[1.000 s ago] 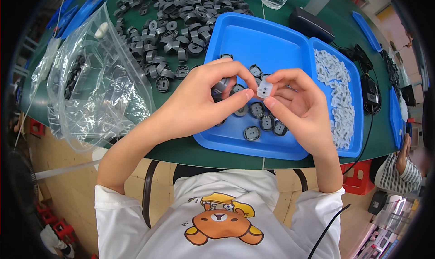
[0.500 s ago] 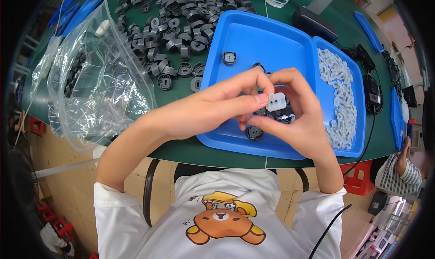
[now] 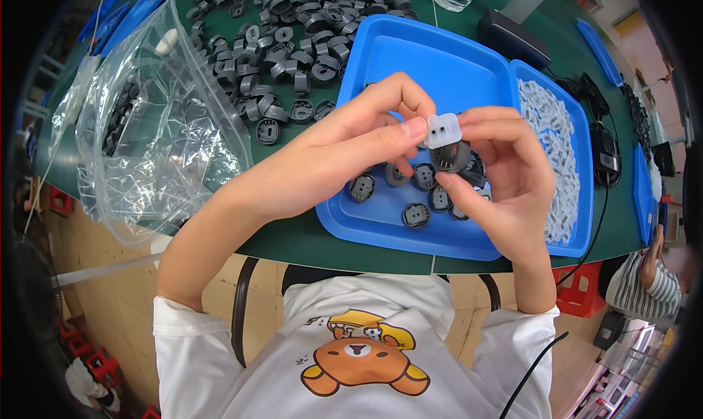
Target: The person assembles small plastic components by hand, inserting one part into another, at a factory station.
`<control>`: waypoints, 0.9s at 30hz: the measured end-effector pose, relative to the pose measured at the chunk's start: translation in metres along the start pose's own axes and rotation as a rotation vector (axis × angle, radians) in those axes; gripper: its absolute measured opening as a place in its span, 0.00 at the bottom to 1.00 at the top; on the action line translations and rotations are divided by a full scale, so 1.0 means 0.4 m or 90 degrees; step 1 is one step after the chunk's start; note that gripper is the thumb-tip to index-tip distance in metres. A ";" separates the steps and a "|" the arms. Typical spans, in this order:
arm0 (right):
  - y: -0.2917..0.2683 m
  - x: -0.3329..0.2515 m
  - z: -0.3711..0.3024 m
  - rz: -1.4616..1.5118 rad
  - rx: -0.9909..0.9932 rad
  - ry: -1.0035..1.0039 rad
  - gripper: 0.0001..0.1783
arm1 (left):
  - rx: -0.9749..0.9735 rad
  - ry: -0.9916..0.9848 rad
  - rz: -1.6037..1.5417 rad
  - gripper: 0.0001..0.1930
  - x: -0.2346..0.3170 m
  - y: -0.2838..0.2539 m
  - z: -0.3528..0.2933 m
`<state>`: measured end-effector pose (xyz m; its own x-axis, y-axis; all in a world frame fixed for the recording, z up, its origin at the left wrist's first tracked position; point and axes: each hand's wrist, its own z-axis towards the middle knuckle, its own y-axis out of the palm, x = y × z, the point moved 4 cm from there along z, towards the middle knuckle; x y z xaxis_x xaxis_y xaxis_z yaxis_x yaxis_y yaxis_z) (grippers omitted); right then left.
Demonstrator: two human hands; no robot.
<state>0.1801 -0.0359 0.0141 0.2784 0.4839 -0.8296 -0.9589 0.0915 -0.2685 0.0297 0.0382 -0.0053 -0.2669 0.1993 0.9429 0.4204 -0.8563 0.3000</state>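
- Higher in the frame than half a second ago, a white piece (image 3: 444,130) with two small holes rises to the center, both hands coming up with it.
- Gripping it by its left edge, the fingers of the left hand (image 3: 351,148) are pinched together on the white piece; a second ago, it sits in the opposite hand's pinch.
- Clearly in view now, a dark housing (image 3: 452,158) is clamped between the thumb and fingers of the right hand (image 3: 523,203), just below the white piece. One right fingertip reaches the white piece's right edge.
- Each hand now has its own part, and the two overlap in this view, apparently a fitting-together stage by judgment. Whether they touch cannot be told; the white piece does not look seated.
- Loose housings (image 3: 416,214) lie below the hands in the blue tray (image 3: 454,60), center of the frame, much as they do half a second earlier.
- At right, more white pieces (image 3: 560,192) fill a second tray (image 3: 584,199), unchanged.
- Across the upper left, dark rings (image 3: 293,31) crowd the green surface (image 3: 300,237) beside a clear plastic bag (image 3: 161,126), also unchanged.
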 end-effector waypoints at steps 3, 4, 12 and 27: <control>-0.004 0.004 0.001 0.071 -0.014 0.012 0.23 | 0.033 -0.026 0.130 0.07 0.021 -0.005 -0.010; -0.002 0.008 0.000 0.095 -0.009 0.028 0.23 | 0.034 -0.027 0.130 0.07 0.021 0.000 -0.012; -0.011 0.013 0.001 0.035 0.076 0.065 0.27 | 0.109 0.006 0.255 0.03 0.017 0.002 -0.013; -0.001 0.018 -0.001 0.062 -0.060 0.113 0.28 | 0.116 -0.022 0.201 0.04 0.031 0.006 -0.016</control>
<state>0.1823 -0.0326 0.0080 0.1973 0.3251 -0.9249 -0.9748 -0.0348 -0.2202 0.0219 0.0356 0.0061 -0.0713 -0.0424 0.9966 0.6258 -0.7799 0.0116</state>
